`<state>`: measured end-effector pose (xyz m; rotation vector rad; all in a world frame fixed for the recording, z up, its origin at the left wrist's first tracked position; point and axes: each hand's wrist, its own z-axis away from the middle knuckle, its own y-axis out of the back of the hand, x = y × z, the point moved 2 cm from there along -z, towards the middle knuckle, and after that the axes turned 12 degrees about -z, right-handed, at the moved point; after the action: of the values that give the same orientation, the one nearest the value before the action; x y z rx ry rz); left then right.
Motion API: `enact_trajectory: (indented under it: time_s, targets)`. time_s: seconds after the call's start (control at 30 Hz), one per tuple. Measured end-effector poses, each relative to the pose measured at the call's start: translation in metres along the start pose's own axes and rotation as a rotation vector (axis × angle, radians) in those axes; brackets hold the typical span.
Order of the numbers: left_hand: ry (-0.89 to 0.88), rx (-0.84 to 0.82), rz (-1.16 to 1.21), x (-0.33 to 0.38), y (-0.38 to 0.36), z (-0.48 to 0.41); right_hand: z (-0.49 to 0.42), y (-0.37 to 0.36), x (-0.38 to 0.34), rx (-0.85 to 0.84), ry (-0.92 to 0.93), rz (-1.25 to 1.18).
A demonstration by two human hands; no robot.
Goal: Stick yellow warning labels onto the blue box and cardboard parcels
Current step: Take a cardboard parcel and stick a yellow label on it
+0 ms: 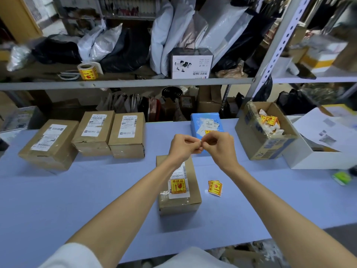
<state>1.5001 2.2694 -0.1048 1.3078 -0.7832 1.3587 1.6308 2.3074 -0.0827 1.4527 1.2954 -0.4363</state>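
Blue table (58,200): three cardboard parcels (92,132) left of centre, a labelled parcel (179,192) centre. Blue box (206,126) upper centre, behind the hands. Left hand (181,146) and right hand (218,145) meet mid-frame, fingertips pinching something small, too small to identify. Spare labels (215,188) right of the centre parcel.

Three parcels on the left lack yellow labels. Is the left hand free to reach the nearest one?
Probably not yet: the left hand is pinching something small together with the right hand. The table before that parcel is bare.
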Motion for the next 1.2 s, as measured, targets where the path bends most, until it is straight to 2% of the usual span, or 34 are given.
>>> enact_trajectory:
  time_s: [0.1,0.2,0.3,0.43,0.53,0.67,0.73,0.83,0.93,1.07,1.2]
  targets:
    - [0.039,0.013,0.092,0.007,-0.015,-0.011,-0.002,0.009,0.005,0.047,0.112,0.111]
    - [0.072,0.003,0.122,0.010,-0.027,-0.021,-0.009,0.024,0.007,0.025,0.119,0.115]
    - [0.026,-0.027,0.105,0.017,-0.037,-0.029,-0.025,0.043,0.010,0.014,-0.012,0.074]
    - [-0.070,-0.113,0.051,0.035,-0.053,-0.042,-0.039,0.071,0.030,0.055,-0.242,-0.204]
    - [-0.129,-0.196,-0.014,0.046,-0.067,-0.052,-0.040,0.083,0.040,0.066,-0.255,-0.269]
    - [-0.165,-0.318,-0.054,0.063,-0.094,-0.069,-0.045,0.105,0.055,0.188,-0.252,-0.181]
    - [-0.243,-0.321,-0.214,0.076,-0.111,-0.081,-0.049,0.123,0.062,0.258,-0.244,-0.100]
    - [-0.480,-0.284,-0.631,0.095,-0.133,-0.104,-0.057,0.154,0.072,0.384,-0.247,-0.017]
    - [-0.608,-0.311,-0.899,0.110,-0.154,-0.126,-0.067,0.182,0.090,0.417,-0.313,0.078]
    - [-0.618,-0.366,-1.123,0.127,-0.180,-0.158,-0.087,0.208,0.117,0.467,-0.389,0.158]
    - [-0.582,-0.391,-1.165,0.134,-0.200,-0.184,-0.108,0.220,0.141,0.410,-0.446,0.215]
